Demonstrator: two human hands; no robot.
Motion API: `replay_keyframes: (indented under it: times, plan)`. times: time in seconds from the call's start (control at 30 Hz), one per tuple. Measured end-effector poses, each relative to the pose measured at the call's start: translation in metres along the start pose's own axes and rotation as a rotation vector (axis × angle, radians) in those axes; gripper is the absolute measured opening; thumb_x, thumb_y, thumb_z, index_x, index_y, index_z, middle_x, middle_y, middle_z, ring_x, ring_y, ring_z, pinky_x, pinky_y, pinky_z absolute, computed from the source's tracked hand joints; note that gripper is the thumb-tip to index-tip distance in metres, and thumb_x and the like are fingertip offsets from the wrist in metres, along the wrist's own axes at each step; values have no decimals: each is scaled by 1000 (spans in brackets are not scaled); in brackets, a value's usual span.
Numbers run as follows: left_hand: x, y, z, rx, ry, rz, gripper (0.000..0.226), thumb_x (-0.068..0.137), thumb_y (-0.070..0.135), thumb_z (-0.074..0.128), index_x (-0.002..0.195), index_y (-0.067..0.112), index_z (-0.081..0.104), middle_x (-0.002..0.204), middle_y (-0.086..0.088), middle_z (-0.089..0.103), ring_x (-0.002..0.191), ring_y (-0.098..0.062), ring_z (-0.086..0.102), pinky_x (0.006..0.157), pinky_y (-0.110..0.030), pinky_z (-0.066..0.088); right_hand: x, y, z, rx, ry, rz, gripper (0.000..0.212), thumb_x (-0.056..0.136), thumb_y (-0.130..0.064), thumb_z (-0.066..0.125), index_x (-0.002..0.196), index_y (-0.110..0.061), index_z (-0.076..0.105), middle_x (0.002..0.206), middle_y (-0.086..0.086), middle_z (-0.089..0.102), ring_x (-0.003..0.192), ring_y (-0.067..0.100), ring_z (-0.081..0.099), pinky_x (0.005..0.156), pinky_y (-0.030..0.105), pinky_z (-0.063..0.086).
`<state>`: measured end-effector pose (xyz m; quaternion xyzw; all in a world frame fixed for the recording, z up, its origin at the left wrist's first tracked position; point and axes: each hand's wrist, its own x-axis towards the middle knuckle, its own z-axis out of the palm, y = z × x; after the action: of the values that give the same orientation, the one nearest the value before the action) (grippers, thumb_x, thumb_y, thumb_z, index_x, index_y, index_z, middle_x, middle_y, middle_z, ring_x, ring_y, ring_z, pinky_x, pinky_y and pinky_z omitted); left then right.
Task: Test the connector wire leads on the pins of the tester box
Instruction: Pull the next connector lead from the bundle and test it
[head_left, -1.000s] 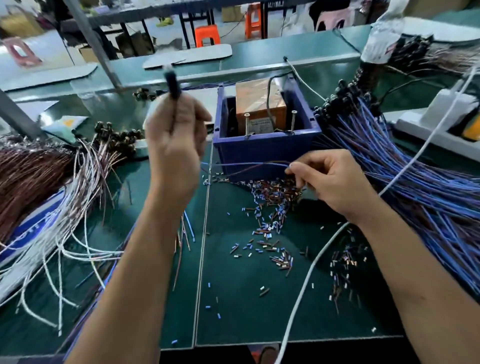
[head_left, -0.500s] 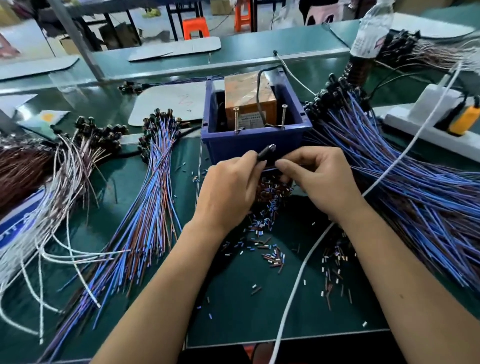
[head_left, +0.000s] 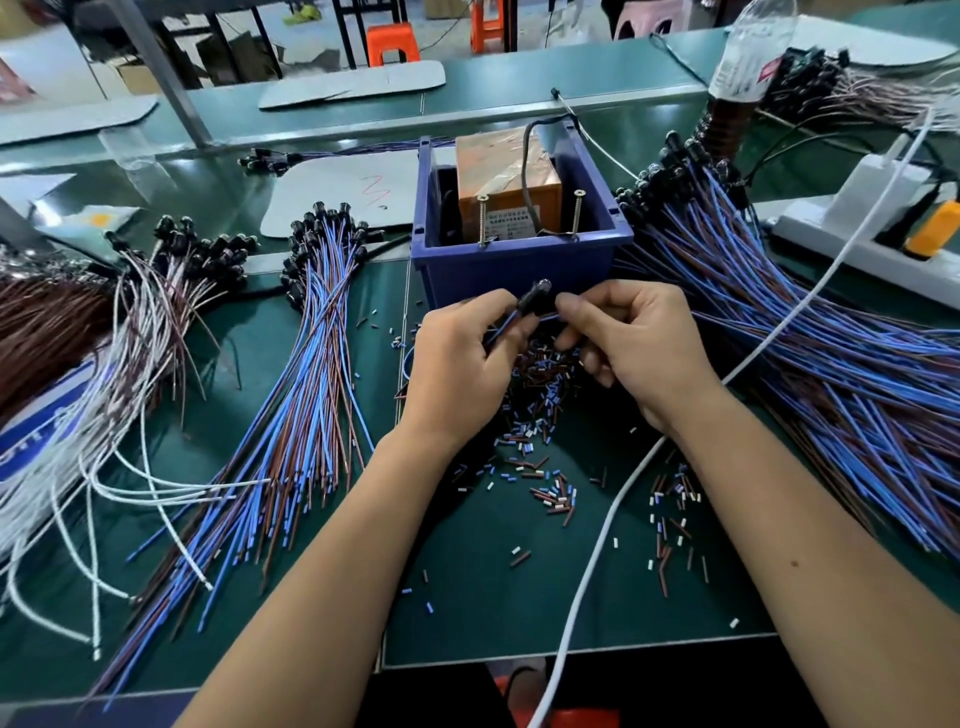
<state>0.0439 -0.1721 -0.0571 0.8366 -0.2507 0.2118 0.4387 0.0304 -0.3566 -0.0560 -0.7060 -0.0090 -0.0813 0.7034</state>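
Left grip (head_left: 462, 358) and right grip (head_left: 639, 343) pinch connector (head_left: 532, 301) — against tester box (head_left: 519, 270) front wall.

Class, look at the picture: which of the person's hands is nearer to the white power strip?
Right. The right hand is in front of the blue box, on the side toward the power strip; the left hand lies farther left.

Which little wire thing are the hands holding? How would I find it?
Find the blue tester box in the middle of the green table. Just in front of its near wall, the left hand and right hand meet, pinching one connector wire. Its black tip is lifted off the table, unlike the heaps lying flat at both sides.
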Motion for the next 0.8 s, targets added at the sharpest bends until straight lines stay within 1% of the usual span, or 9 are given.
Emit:
replay_keyframes:
  times: [0.13, 0.23, 0.33, 0.5, 0.6, 0.63, 0.7, 0.77, 0.8]
  plan:
    - [1, -2, 1, -9, -4, -42, 27, 98, 21, 63, 77, 6, 59, 64, -4, 57, 62, -27, 53, 59, -46, 43, 0, 1, -1, 23, -11, 10, 25, 93, -25, 78, 70, -19, 73, 62, 8, 69, 40, 10, 49, 34, 20, 34]
    - [1, -1, 0, -29, -12, -68, 26, 97, 20, 64, 75, 6, 60, 63, -4, 59, 61, -26, 54, 59, -45, 43, 1, 2, -2, 9, -36, 8, 24, 94, -25, 77, 72, -18, 73, 60, 6, 68, 40, 9, 50, 34, 19, 34]
    - [1, 1, -3, -25, -19, -88, 26, 97, 18, 65, 75, 5, 61, 64, -7, 60, 61, -25, 55, 60, -45, 43, 1, 0, -5, -2, -36, -4, 21, 95, -23, 76, 77, -14, 71, 59, 4, 67, 40, 9, 50, 34, 19, 35]
    - [4, -5, -15, -46, 123, -184, 27, 93, 22, 64, 75, 1, 66, 66, -13, 65, 64, -30, 58, 62, -45, 45, 4, -1, -19, 54, 67, -23, 19, 95, -19, 76, 79, -11, 70, 58, 2, 65, 39, 9, 47, 35, 19, 33]
    - [1, 5, -8, -101, 153, -152, 27, 98, 18, 65, 75, 4, 66, 64, -6, 65, 59, -24, 58, 59, -42, 46, 1, 0, -10, -53, 19, -70, 8, 90, -17, 82, 91, -13, 75, 65, 6, 70, 39, 11, 47, 38, 17, 34]
    - [0, 9, -4, -122, 158, -143, 27, 99, 16, 65, 75, 6, 67, 64, -2, 66, 58, -20, 58, 59, -40, 47, -1, 0, -5, -41, -4, -85, 9, 89, -17, 83, 95, -15, 77, 67, 7, 71, 39, 11, 46, 39, 17, 34]
    - [-2, 16, 4, -158, 156, -127, 27, 101, 16, 65, 75, 7, 67, 66, 1, 67, 59, -15, 60, 59, -37, 50, -3, -1, 4, 86, -54, -98, 8, 89, -15, 81, 96, -16, 79, 69, 10, 70, 40, 10, 43, 40, 16, 32]
    - [-4, 19, 9, -191, 143, -117, 25, 101, 15, 66, 77, 7, 67, 67, 2, 69, 62, -14, 64, 59, -36, 52, -5, -2, 10, 221, -82, -103, 6, 91, -11, 78, 92, -16, 80, 71, 17, 67, 40, 10, 43, 39, 16, 29]
    - [-4, 21, 11, -209, 142, -118, 24, 101, 15, 66, 79, 6, 67, 68, 3, 70, 63, -13, 65, 60, -36, 53, -5, -2, 12, 258, -79, -100, 8, 92, -9, 76, 89, -16, 81, 72, 20, 64, 41, 10, 44, 38, 16, 28]
